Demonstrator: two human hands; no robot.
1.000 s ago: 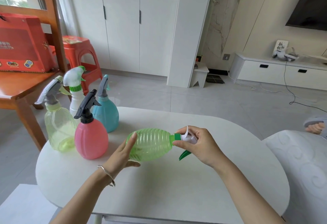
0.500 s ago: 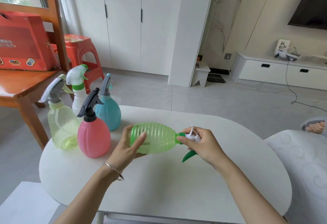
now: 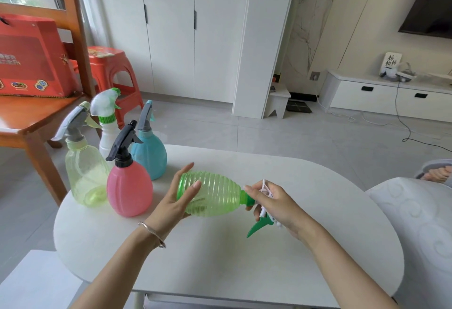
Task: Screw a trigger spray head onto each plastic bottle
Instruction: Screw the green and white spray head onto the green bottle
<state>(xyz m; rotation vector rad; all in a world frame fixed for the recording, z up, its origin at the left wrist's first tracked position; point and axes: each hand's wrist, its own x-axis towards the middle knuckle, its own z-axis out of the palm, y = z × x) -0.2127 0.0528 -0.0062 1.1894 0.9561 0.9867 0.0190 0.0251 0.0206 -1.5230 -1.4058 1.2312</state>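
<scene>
Forearms reach forward, left hand (image 3: 179, 202) cupping the green bottle (image 3: 215, 195) at its base — right hand (image 3: 277, 205) curled round the spray head (image 3: 258, 227).

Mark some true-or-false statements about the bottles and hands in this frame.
1. The ribbed green translucent plastic bottle is held sideways. True.
2. The right hand grips a black spray head. False: it grips the white-and-green trigger spray head.
3. The left hand lies flat on the tabletop. False: it cups the green bottle's body.
4. The pink plastic bottle with the black trigger head stands upright on the white oval table. True.
</scene>
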